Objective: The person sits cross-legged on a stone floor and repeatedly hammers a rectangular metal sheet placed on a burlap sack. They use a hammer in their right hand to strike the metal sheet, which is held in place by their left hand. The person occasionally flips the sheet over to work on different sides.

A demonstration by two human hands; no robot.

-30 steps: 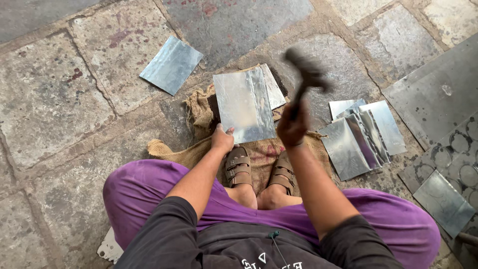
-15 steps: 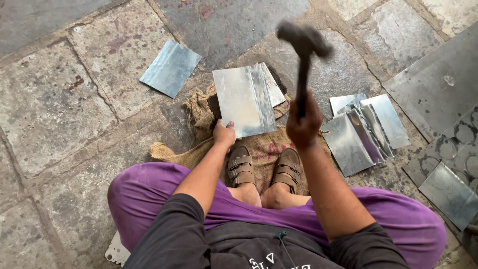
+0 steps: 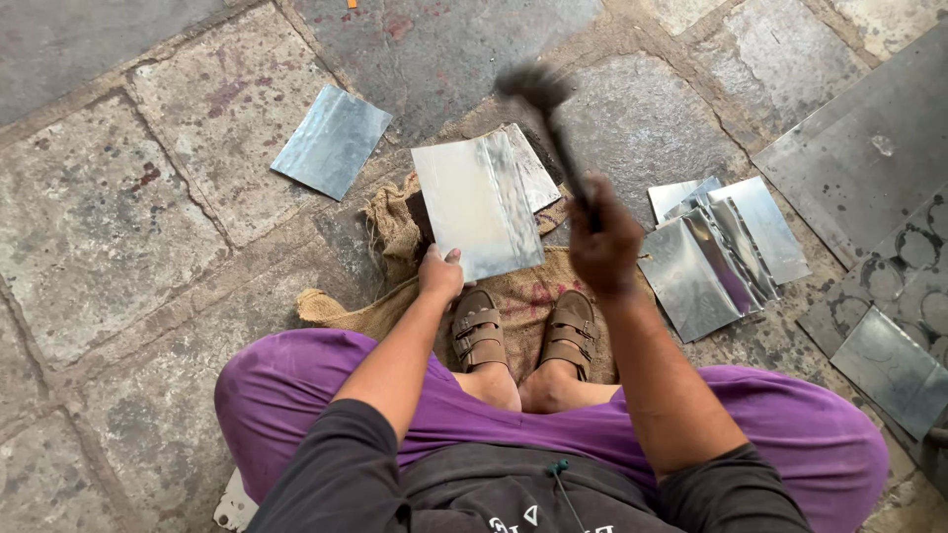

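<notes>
My left hand (image 3: 440, 274) pinched the thin, stiff, sharp-edged metal sheet (image 3: 478, 205) mid-frame by its near corner; right hand (image 3: 604, 242) clenched the blurred, probably top-heavy hammer (image 3: 553, 123).

stone slab floor (image 3: 109, 217) carries a burlap sack (image 3: 395, 232), one loose metal sheet (image 3: 332, 140) and a stack of sheets (image 3: 721, 252).

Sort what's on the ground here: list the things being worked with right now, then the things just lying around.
In use: hammer in right hand; folded metal sheet held by left hand; burlap sack underneath.

Lying about: loose sheet; stack of bent sheets; large metal plate.
</notes>
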